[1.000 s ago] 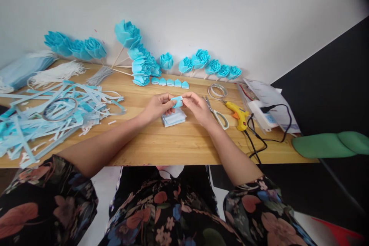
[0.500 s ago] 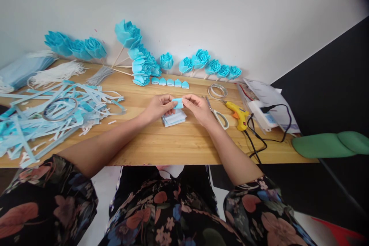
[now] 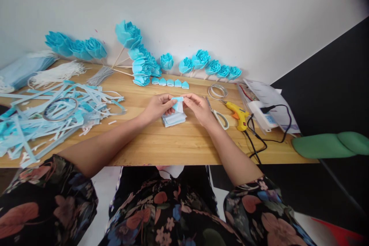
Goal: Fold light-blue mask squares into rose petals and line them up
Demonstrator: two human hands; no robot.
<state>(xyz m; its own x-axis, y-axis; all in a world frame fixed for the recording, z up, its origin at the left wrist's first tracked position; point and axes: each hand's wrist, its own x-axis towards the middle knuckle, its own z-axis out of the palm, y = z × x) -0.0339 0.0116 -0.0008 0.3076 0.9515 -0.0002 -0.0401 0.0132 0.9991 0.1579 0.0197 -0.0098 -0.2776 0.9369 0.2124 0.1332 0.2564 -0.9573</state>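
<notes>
Between my hands is a small light-blue piece of mask fabric [image 3: 178, 104], with a brighter blue band along its top and a paler part below. My left hand [image 3: 160, 107] pinches its left side between thumb and fingers. At its upper right corner, my right hand [image 3: 198, 108] grips it with the fingertips. Just beneath lies a stack of pale fabric pieces [image 3: 174, 120] on the wooden table [image 3: 161, 148]. Behind my hands several small folded blue pieces [image 3: 170, 82] stand in a row. Scissors [image 3: 220, 119] lie beside my right hand.
Blue fabric flowers [image 3: 142, 70] on sticks lean along the wall. Cut strips [image 3: 57, 115] heap at left, near a stack of masks [image 3: 25, 70]. At right are tape rolls [image 3: 217, 92], a yellow glue gun [image 3: 238, 115], a power strip [image 3: 263, 116] and a green chair arm [image 3: 323, 145].
The fabric piece showed as a compact blue rectangle before; now a paler part hangs open below its blue band. Both hands stay nearly in place.
</notes>
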